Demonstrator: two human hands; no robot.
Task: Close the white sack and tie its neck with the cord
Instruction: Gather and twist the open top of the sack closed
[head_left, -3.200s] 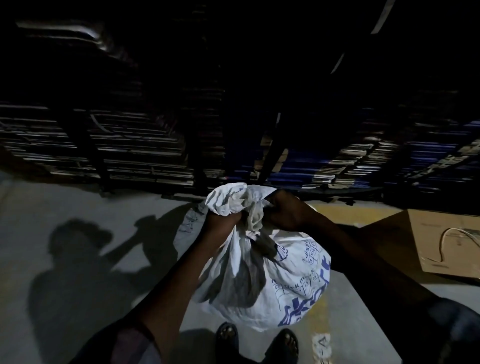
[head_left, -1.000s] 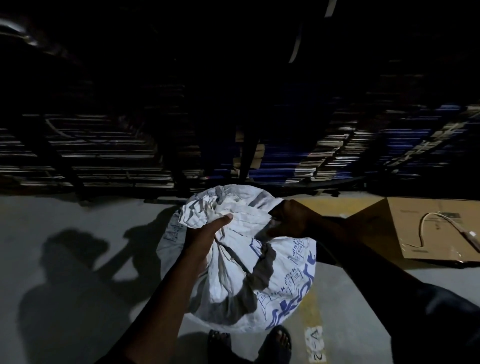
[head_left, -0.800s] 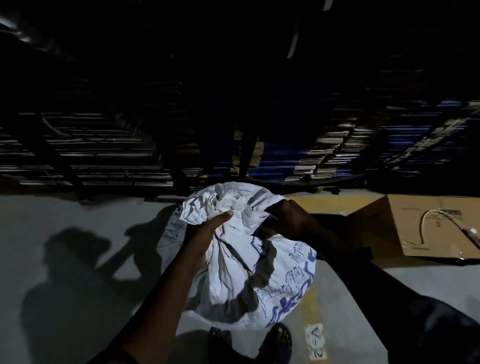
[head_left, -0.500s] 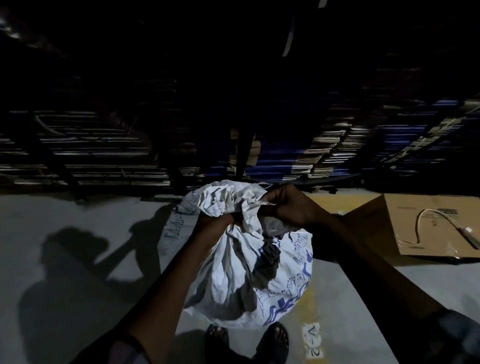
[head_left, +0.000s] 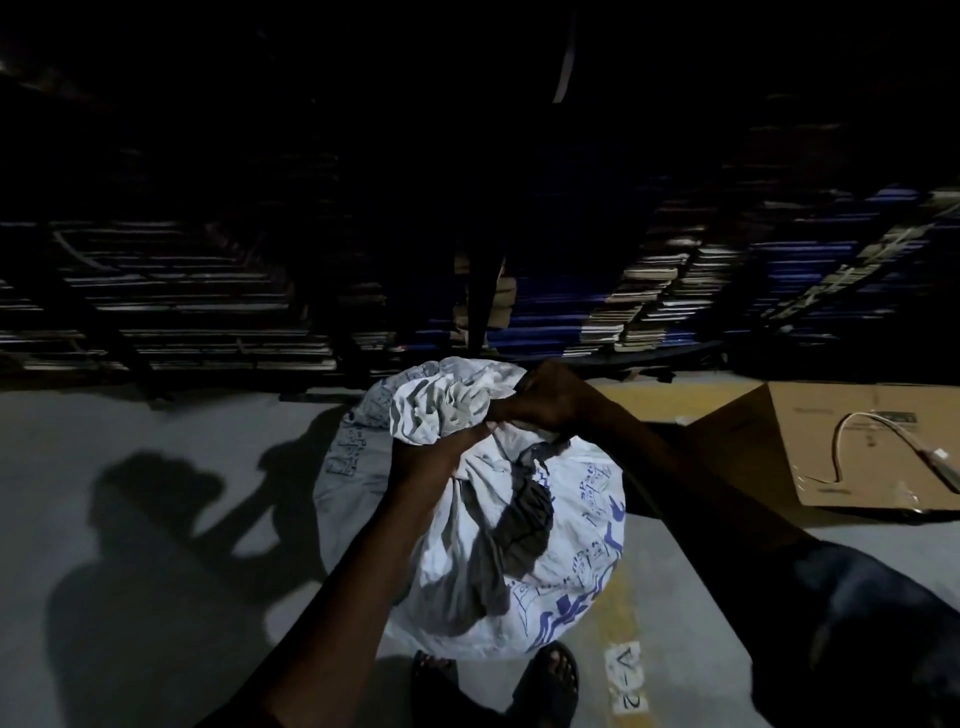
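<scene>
A full white sack (head_left: 550, 551) with blue print stands on the grey floor in front of my feet. Its top is gathered into a crumpled bunch (head_left: 441, 405). My left hand (head_left: 431, 457) grips the neck just under the bunch. My right hand (head_left: 545, 402) is closed on the neck from the right side, touching the left hand. No cord shows at the neck; the fingers and folds hide that spot. A thin white cord (head_left: 852, 436) lies on the cardboard at the right.
A flattened cardboard box (head_left: 810, 452) lies on the floor at the right. Dark shelving (head_left: 208, 296) with stacked flat items runs along the back. A yellow floor line with a label (head_left: 626, 680) passes under the sack. My sandalled feet (head_left: 550, 675) are below it.
The hands spread the sack's mouth a second ago, then bunched it shut again. Now both hands sit closer together on the neck, with the bunch turned to the left.
</scene>
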